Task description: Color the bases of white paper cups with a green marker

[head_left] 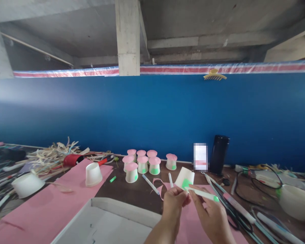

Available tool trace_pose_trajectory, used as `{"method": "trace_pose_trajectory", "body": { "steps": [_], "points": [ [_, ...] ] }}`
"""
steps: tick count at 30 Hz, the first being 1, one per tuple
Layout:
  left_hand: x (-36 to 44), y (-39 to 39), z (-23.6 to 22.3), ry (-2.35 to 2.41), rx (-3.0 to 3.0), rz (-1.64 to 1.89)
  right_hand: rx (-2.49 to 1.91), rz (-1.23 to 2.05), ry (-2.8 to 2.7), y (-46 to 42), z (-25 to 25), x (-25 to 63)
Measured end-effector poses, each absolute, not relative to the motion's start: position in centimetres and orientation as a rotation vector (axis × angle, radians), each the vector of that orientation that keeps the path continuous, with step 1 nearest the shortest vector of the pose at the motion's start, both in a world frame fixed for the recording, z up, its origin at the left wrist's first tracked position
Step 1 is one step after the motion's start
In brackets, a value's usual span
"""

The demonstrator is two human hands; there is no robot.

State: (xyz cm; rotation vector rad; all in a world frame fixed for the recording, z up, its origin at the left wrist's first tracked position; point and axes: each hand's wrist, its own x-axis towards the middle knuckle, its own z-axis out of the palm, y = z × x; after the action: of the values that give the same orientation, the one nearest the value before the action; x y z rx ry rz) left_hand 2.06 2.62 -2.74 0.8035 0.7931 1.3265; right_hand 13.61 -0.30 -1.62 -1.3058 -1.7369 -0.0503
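Note:
My left hand (175, 201) grips a white paper cup (183, 176) by its lower rim, and the cup leans to one side. On the cup's wall is a green coloured patch. Pinched in my right hand (209, 210) is a white marker pen (203, 194) with a green end, its tip against the cup near the patch. Behind and to the left stand several upside-down cups (131, 176) topped with pink paper discs, some with green patches. A small green pen cap (113, 179) lies on the table to their left.
A white shallow box (124, 203) sits in front, beside pink paper (53, 206) carrying a plain white cup (93, 174). Paper strips (56, 154) are heaped at left. A black cylinder (219, 154) stands before the blue partition (152, 115). Scissors (240, 220), markers and cables crowd the right.

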Motion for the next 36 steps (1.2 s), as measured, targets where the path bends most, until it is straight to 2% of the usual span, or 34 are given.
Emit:
{"method": "trace_pose_trajectory", "body": {
  "steps": [36],
  "points": [
    [2.06,2.59,-2.57,0.888,0.882,1.303,-1.248,-0.108,-1.661,-0.66,-1.04,13.44]
  ]
}}
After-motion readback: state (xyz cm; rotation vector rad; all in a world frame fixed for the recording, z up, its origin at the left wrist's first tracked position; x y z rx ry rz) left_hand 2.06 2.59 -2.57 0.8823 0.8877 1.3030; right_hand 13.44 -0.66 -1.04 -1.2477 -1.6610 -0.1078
